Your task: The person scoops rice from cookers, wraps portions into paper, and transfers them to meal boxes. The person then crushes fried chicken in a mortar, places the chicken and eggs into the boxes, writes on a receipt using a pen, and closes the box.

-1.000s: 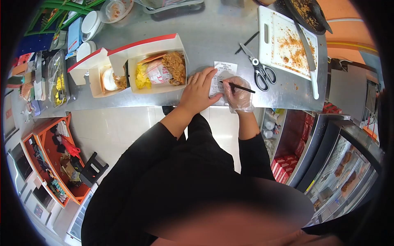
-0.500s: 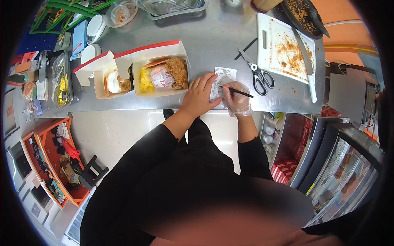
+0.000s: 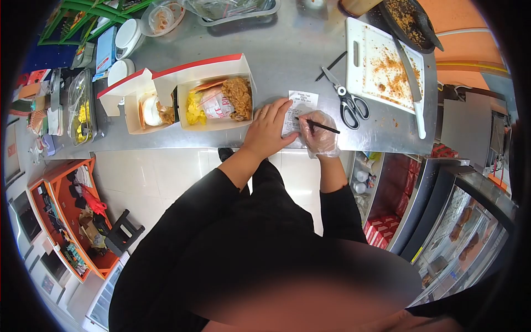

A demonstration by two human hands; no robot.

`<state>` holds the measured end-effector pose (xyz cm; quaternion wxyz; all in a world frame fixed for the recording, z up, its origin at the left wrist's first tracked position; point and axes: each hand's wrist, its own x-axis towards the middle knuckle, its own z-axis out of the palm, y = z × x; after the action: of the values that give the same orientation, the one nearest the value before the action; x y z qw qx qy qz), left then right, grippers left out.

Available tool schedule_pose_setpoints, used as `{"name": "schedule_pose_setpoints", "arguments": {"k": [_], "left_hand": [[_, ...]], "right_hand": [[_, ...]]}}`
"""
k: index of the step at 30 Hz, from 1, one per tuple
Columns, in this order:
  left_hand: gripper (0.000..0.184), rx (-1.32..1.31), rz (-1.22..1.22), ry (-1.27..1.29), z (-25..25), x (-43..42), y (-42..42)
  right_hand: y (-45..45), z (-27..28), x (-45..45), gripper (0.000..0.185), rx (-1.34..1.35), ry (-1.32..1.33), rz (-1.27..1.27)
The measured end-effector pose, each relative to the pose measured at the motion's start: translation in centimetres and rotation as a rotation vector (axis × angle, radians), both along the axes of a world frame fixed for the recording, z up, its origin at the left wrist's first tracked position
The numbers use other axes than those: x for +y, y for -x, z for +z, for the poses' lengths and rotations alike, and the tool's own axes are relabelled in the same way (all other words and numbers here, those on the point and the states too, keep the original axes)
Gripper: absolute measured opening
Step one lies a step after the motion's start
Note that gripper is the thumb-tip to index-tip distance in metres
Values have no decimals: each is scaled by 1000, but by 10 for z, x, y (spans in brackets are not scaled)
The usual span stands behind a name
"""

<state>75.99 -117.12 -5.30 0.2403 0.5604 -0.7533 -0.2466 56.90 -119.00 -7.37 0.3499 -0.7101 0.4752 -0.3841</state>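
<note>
A printed receipt (image 3: 303, 101) lies on the steel table near its front edge. My left hand (image 3: 268, 130) is bare and rests flat on the receipt's left side, fingers stretched out. In a clear plastic glove, my right hand (image 3: 321, 134) grips a black pen (image 3: 325, 126), its tip at the print on the receipt. Left of my left hand stands an open box (image 3: 215, 123) with fried chicken (image 3: 238, 97), a wrapped item and yellow food. Beside it is a smaller open box (image 3: 133, 119) with white food and a brown piece.
Scissors (image 3: 349, 102) and a dark stick (image 3: 331, 65) lie right of the receipt. A crumb-covered white cutting board (image 3: 362, 83) holds a knife (image 3: 412, 74). A dark bowl (image 3: 406, 25) stands behind it. At the left is a clear container (image 3: 83, 113) of yellow food.
The view has shifted slightly, so the table's items sit a little lower in it. The pen hand has moved only slightly over the receipt; my left hand has stayed on the paper.
</note>
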Motion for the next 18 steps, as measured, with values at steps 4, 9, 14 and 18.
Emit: {"name": "schedule_pose_setpoints", "arguments": {"k": [4, 9, 14, 18], "left_hand": [[81, -2, 7, -9, 1, 0, 1], [82, 3, 7, 2, 0, 0, 1], [81, -1, 14, 2, 1, -1, 0], [81, -3, 1, -8, 1, -1, 0]], "right_hand": [[-2, 1, 2, 2, -46, -63, -77], [1, 8, -1, 2, 21, 40, 21], [1, 4, 0, 3, 0, -73, -50], [-4, 12, -6, 3, 22, 126, 57]]}}
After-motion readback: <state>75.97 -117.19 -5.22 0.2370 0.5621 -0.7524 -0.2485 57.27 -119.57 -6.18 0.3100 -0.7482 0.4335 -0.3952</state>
